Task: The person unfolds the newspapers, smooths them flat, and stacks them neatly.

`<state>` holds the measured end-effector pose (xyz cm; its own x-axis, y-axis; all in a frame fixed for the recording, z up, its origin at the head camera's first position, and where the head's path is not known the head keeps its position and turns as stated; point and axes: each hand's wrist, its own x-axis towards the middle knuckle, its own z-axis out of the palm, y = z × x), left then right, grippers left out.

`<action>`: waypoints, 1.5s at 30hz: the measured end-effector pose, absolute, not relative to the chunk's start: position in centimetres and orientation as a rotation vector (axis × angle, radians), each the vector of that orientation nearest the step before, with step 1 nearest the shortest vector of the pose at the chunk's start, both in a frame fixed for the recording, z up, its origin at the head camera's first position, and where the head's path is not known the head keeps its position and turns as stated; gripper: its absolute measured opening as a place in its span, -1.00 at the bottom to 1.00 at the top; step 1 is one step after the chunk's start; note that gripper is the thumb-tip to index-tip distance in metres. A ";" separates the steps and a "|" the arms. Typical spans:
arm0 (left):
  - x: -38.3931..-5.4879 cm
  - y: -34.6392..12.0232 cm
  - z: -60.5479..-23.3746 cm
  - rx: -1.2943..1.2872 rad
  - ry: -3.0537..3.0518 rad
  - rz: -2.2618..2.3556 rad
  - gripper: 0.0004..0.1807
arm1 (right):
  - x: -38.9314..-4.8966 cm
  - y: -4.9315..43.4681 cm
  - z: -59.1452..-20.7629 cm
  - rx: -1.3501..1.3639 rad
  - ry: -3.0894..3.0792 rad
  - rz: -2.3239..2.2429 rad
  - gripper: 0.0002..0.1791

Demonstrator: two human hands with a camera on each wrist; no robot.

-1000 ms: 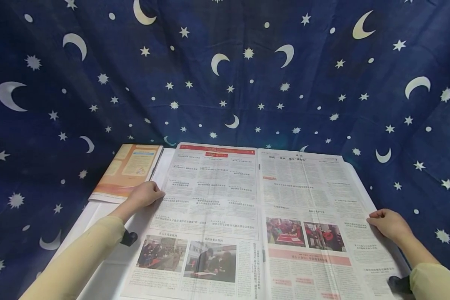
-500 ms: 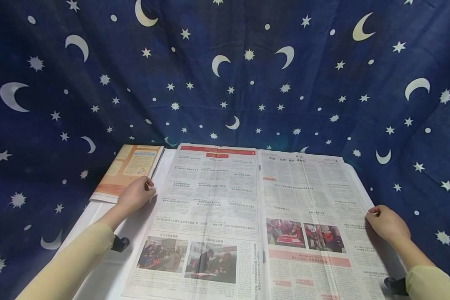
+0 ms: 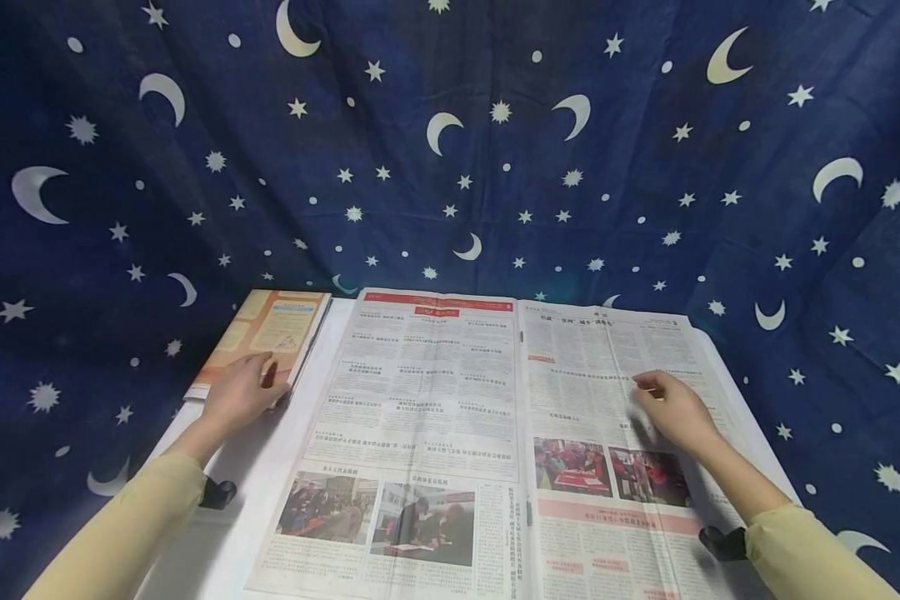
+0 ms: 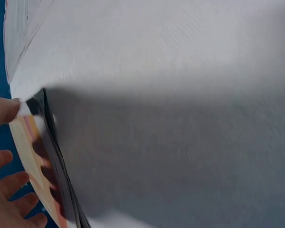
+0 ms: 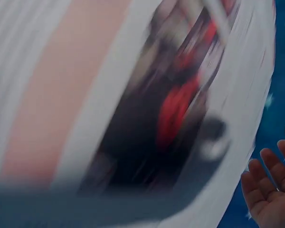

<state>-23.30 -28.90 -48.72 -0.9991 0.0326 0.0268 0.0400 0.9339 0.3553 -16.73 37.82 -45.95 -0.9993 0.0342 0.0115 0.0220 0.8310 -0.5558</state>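
Note:
An opened newspaper [image 3: 450,400] lies spread flat, with printed columns, photos and a red heading strip. To its left is an orange-and-cream printed booklet [image 3: 277,325], whose dark page edges [image 4: 61,161] show in the left wrist view. My left hand [image 3: 242,392] is over the near part of the booklet, fingers loosely bent and holding nothing; whether it touches the cover I cannot tell. Above the newspaper's right page hovers my right hand [image 3: 675,408], its fingers loosely bent. In the right wrist view that hand [image 5: 275,194] has nothing in it.
Both papers rest on a white tabletop [image 3: 195,508]. A dark blue cloth [image 3: 450,167] with moons and stars hangs behind and around the table. Dark camera mounts [image 3: 217,493] sit at the wrists.
My left hand has left the newspaper's left edge and moved left to the booklet. My right hand has let go of the right edge and moved inward over the page. The newspaper stays put.

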 end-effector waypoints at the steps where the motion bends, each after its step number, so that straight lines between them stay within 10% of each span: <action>1: -23.3 -29.2 -48.7 -0.041 -3.070 -0.579 -0.13 | -17.0 36.8 -45.8 -0.018 -2.985 0.937 -0.54; 26: -24.1 -35.3 -47.4 0.528 -3.173 -0.625 -0.42 | -19.3 10.4 -45.6 0.659 -2.916 1.917 -0.58; 45: -24.1 -35.0 -47.0 0.656 -3.065 -0.773 -0.47 | -20.5 -0.4 -47.9 0.210 -2.574 2.710 -0.55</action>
